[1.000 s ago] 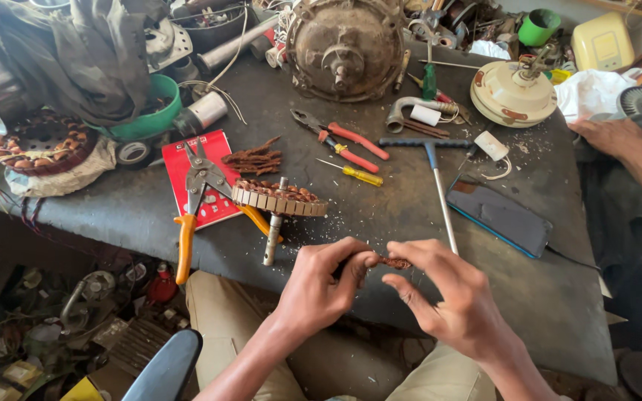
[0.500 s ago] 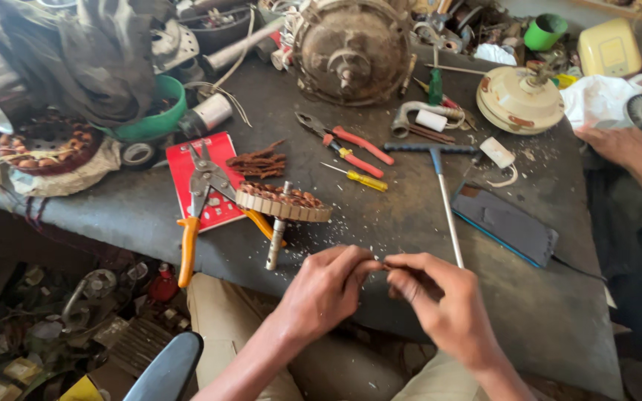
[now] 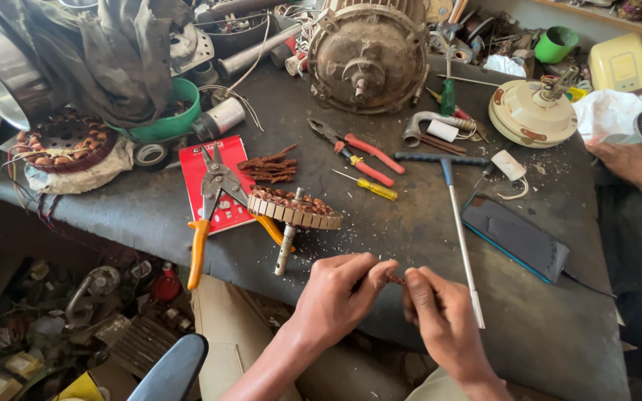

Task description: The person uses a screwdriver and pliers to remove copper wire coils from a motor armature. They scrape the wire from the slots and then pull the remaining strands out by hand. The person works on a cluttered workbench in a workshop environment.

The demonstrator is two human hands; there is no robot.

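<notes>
both hands, left hand (image 3: 336, 293) and right hand (image 3: 440, 315), pinch what looks like a small copper piece (image 3: 394, 280) at lower centre; loose grip could drop it.

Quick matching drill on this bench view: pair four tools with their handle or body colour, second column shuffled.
Things:
1. small screwdriver
2. big cutters on the red booklet
3. pliers below the motor
4. T-handle wrench

Colours:
A. red
B. blue
C. orange
D. yellow

Pairs: 1-D, 2-C, 3-A, 4-B
</notes>
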